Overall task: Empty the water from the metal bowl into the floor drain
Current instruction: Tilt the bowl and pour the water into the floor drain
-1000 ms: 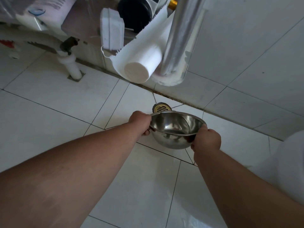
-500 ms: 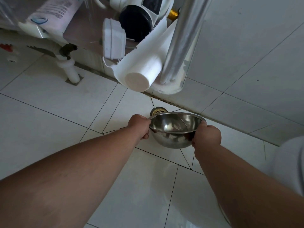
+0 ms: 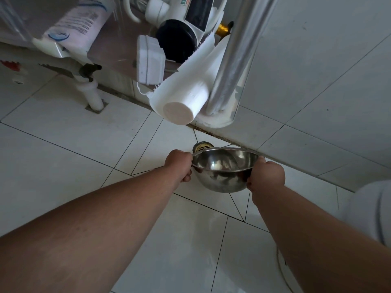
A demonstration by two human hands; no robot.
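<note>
Head view, both arms extended forward and down over white floor tiles [image 3: 63, 132]. The metal bowl [image 3: 222, 176] was held clear of the floor between the two hands, just in front of the floor drain [image 3: 202, 146], whose brass-coloured grate showed past the bowl's far left rim. The drain sat at the foot of the tiled wall [image 3: 317, 81].

Left hand [image 3: 179, 166] was closed on the bowl's left rim, fingers curled underneath. Right hand [image 3: 267, 176] was closed on the right rim, thumb at the edge and fingers against the outer wall. Bowl rim tilted slightly, far edge lower toward the drain (angle modest). The polished interior showed reflections; water level inside could not be made out, and no stream was visible at the rim.

Above the drain: a roll of white paper [image 3: 184, 102] hung beside a metal pipe [image 3: 234, 60]. A white drainpipe [image 3: 91, 96] entered the floor at upper left.
</note>
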